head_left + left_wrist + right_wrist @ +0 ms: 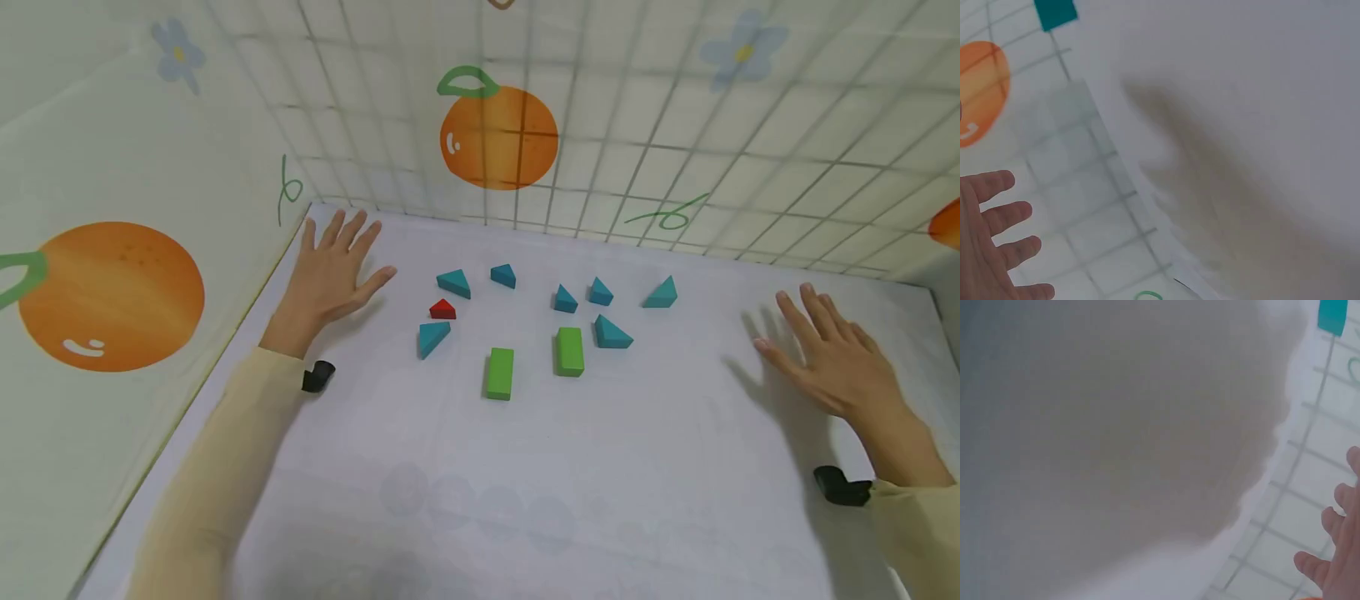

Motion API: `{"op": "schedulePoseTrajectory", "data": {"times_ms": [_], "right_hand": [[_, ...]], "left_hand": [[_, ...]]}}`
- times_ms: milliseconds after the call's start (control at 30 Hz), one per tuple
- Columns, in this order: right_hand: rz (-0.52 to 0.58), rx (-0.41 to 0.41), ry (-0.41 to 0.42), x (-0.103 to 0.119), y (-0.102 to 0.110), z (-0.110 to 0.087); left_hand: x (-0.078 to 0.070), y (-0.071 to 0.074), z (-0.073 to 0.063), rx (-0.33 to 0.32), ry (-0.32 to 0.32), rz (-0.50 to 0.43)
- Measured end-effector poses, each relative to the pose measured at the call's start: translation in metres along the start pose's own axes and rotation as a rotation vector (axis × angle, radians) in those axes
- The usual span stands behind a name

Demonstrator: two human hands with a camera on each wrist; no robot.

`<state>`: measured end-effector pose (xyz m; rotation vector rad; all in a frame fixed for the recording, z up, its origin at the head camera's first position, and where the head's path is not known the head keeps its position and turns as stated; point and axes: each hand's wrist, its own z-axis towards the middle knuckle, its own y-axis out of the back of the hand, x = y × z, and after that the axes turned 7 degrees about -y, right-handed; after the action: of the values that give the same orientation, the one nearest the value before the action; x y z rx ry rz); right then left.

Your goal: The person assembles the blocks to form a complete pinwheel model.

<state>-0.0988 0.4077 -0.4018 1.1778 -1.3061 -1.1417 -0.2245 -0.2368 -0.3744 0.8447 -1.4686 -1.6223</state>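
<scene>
My left hand is spread above the left side of the white table, fingers straight and holding nothing. On the far right my right hand hovers with fingers apart, also holding nothing, its shadow on the table. Between them lie several blue triangular blocks, one near the left hand and another toward the right hand. A small red triangular block sits among those on the left. Two green rectangular blocks lie nearer to me, a little apart. In the left wrist view the fingers are straight.
A white cloth with a grid and printed oranges hangs behind the table. Another such cloth panel stands along the left edge. Black wrist cameras are worn at both cuffs.
</scene>
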Motion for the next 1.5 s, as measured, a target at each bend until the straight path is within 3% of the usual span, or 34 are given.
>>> {"op": "schedulePoseTrajectory", "data": {"times_ms": [300,567,867,1200,1500], "right_hand": [[0.015,-0.046,0.121,0.033,0.008,-0.002],[0.008,-0.091,0.187,0.066,0.009,-0.005],[0.000,-0.165,0.262,0.095,0.011,-0.004],[0.055,-0.200,0.345,0.113,0.007,-0.012],[0.133,-0.329,0.556,0.149,-0.006,-0.011]], "left_hand": [[-0.034,0.010,-0.010,-0.066,-0.077,-0.021],[-0.065,0.016,-0.011,-0.186,-0.228,-0.063],[-0.086,0.019,-0.011,-0.280,-0.357,-0.111],[-0.108,0.017,-0.015,-0.279,-0.426,-0.181],[-0.127,0.010,-0.017,-0.292,-0.521,-0.223]]}}
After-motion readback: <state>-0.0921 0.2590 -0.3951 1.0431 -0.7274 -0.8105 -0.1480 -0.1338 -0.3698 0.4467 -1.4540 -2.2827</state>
